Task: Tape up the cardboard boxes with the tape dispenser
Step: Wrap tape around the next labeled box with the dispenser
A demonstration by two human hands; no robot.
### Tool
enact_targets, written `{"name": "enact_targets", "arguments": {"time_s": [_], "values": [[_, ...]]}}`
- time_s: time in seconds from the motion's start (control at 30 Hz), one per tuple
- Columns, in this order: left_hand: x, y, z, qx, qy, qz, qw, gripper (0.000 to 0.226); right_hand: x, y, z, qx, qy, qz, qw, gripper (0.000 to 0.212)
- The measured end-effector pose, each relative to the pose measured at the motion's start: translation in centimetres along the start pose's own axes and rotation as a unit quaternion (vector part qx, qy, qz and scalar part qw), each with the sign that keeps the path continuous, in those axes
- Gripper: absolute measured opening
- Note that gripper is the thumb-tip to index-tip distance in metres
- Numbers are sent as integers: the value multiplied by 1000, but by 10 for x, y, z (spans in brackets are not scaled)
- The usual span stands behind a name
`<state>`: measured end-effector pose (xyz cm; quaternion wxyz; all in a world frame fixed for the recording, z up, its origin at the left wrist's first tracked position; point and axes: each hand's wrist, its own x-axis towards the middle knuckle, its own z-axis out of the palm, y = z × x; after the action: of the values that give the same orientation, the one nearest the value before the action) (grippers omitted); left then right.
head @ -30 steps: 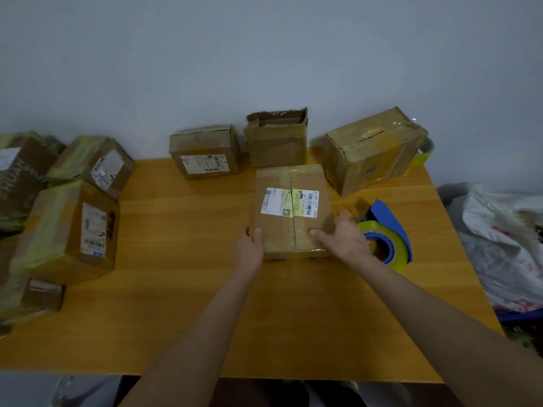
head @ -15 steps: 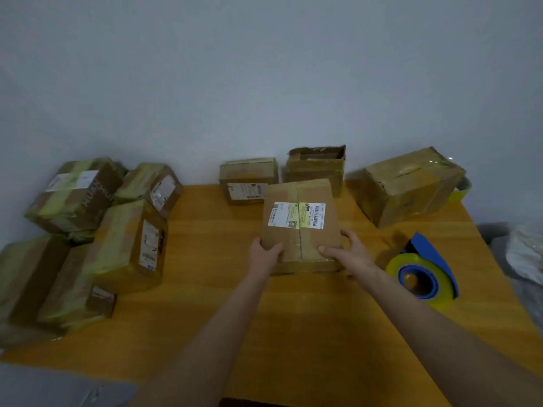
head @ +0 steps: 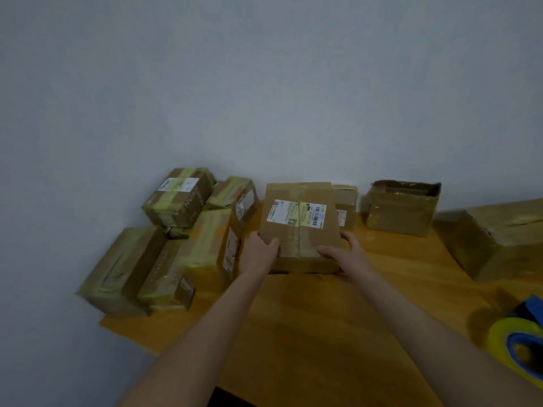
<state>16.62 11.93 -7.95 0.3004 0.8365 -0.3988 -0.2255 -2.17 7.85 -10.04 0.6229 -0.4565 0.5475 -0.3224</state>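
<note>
**Labelled box in both grips beside the taped stack**

The labelled box [head: 299, 227] sits over the far middle of the counter [head: 323, 333], with its top face tipped toward the camera. A seam runs down its middle under the white shipping label. Its near bottom edge is at the counter, but I cannot tell whether it rests there or hangs just clear.

The left grip [head: 260, 251] clasps the near left corner, thumb on top and fingers curled round the side. The right grip [head: 343, 252] holds the near right corner the same way.

Just to the left is the stack of taped boxes [head: 214, 248], banded in yellowish tape. Behind the held box are a small box [head: 345, 207] and an open-topped box [head: 402, 207], and a large box [head: 505, 239] stands further right. The tape dispenser [head: 517, 345] lies well apart at the near right edge, untouched.

The step seems to be placing this box by the stack. To do it well:
- Hold both corners evenly so the box stays square.
- Lower it flat, without knocking the leaning stack.
- Let go only once it is fully resting.
- If the seam needs more tape, set the box nearer the dispenser instead.
</note>
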Motion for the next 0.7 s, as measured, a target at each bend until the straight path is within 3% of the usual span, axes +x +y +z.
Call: {"name": "enact_targets", "arguments": {"time_s": [0.1, 0.33, 0.7], "values": [[26, -24, -19, 58, 1, 17, 998, 60, 9, 9, 38, -3, 0, 23, 1000, 69], [102, -89, -66, 176, -25, 154, 972, 52, 34, 54, 131, -29, 27, 94, 995, 73], [118, -126, -49, 259, -112, 268, 921, 56, 45, 72, 160, -218, 62, 141, 964, 74]]}}
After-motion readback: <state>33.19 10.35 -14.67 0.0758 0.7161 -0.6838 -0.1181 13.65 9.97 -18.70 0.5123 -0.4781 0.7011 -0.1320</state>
